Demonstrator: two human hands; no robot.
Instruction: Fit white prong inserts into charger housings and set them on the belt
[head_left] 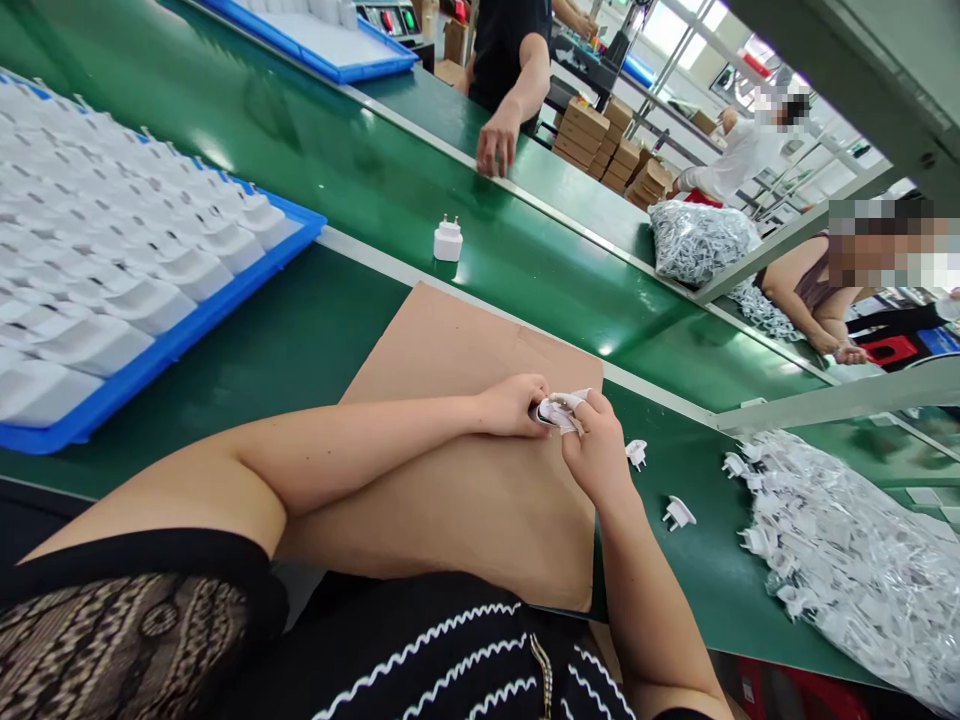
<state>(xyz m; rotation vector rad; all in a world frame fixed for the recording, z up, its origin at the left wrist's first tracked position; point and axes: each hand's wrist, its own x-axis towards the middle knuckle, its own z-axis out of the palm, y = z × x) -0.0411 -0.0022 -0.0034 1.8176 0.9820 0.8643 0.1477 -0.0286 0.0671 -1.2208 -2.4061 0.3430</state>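
My left hand (514, 405) is closed around a white charger housing (546, 411), which shows a dark edge or opening toward the right. My right hand (596, 440) meets it there, with white coverings on some fingertips. Its thumb and fingers pinch at the housing's end; any small part between them is hidden. Both hands are above a brown cardboard sheet (450, 510). Just right of my right hand lie two loose white plug pieces with pins, one plug piece (637, 454) closer and another plug piece (679, 513) nearer me.
A blue tray (202, 330) of white chargers stands at left. One charger (448, 240) stands upright on the green conveyor belt (525, 255). A bag of plug pieces (840, 550) lies at right. Across the belt, a co-worker's hand (499, 140) rests near its edge.
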